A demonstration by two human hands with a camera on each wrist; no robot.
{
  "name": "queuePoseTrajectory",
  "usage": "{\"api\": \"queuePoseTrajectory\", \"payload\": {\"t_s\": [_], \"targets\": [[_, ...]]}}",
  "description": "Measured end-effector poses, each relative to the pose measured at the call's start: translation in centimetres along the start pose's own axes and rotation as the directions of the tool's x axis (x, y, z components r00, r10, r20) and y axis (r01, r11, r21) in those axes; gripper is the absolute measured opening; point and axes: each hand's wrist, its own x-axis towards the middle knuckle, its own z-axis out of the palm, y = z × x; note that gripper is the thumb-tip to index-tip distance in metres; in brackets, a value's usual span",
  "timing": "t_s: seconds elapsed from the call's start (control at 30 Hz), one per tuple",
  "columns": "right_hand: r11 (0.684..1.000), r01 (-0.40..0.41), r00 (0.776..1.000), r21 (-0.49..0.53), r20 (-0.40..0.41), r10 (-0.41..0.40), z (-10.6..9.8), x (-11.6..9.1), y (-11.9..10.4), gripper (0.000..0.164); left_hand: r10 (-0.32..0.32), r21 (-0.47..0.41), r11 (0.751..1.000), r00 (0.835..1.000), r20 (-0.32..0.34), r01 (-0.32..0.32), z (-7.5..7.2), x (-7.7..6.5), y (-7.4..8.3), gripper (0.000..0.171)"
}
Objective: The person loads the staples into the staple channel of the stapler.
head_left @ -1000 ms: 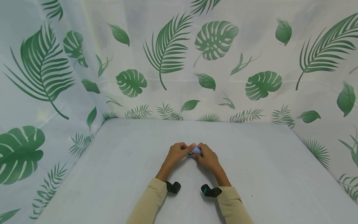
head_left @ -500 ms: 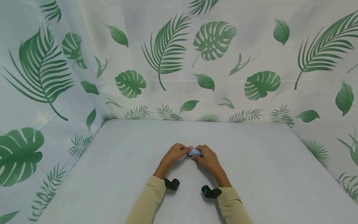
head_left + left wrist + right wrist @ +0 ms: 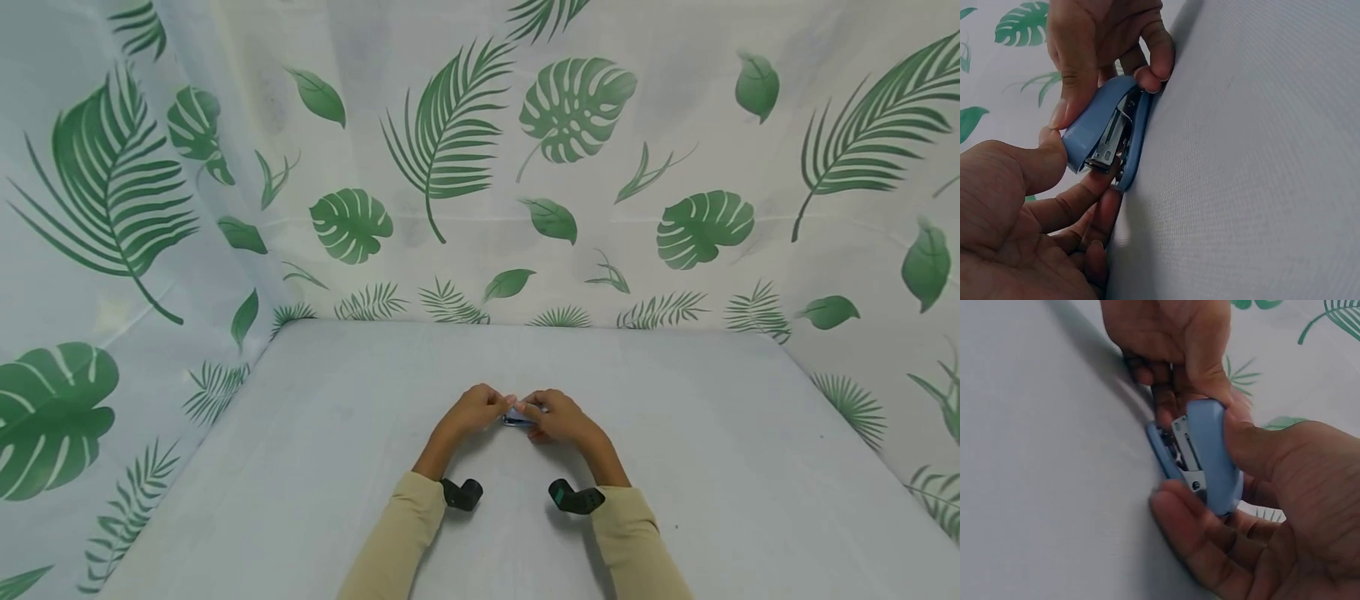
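Between the two hands is a small blue stapler (image 3: 1094,122), its metal magazine (image 3: 1110,137) showing in the gap between top and base. My left hand (image 3: 474,410) pinches the front end, thumb on the top cover and fingers at the base tip. At the hinged rear end, my right hand (image 3: 561,417) grips it with the thumb on the top cover and fingers curled round the base. In the right wrist view the stapler (image 3: 1210,450) stands on its side close over the table, with both thumbs meeting on its cover.
A white cloth-covered table (image 3: 337,467) spreads around the hands. Behind it hangs a white curtain (image 3: 465,250) printed with green leaves. Black wrist cameras (image 3: 462,495) sit on both forearms, over beige sleeves (image 3: 397,533).
The right hand has shifted its hold, its thumb moving up onto the stapler's top beside the left thumb. The right forearm has moved slightly right; the left hand has lowered a little.
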Motion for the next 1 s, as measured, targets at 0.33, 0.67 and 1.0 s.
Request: {"api": "queuePoseTrajectory", "payload": {"t_s": [0.33, 0.67, 1.0], "targets": [[0.998, -0.058, 0.993, 0.013, 0.099, 0.056, -0.5, 0.5, -1.2, 0.032, -0.013, 0.024, 1.000, 0.999, 0.031, 0.013, -0.2, 0.1, 0.5, 0.044], [0.997, -0.061, 0.994, -0.049, 0.082, 0.065, -0.3, 0.2, -1.5, 0.031, 0.023, 0.104, 0.994, 0.995, 0.099, -0.033, -0.5, 0.8, 0.7, 0.050], [0.999, -0.034, 0.992, -0.024, 0.120, 0.036, -0.8, 0.5, -1.0, 0.035, 0.028, 0.073, 0.997, 0.995, 0.093, -0.035, -0.5, 0.7, 1.0, 0.030]]}}
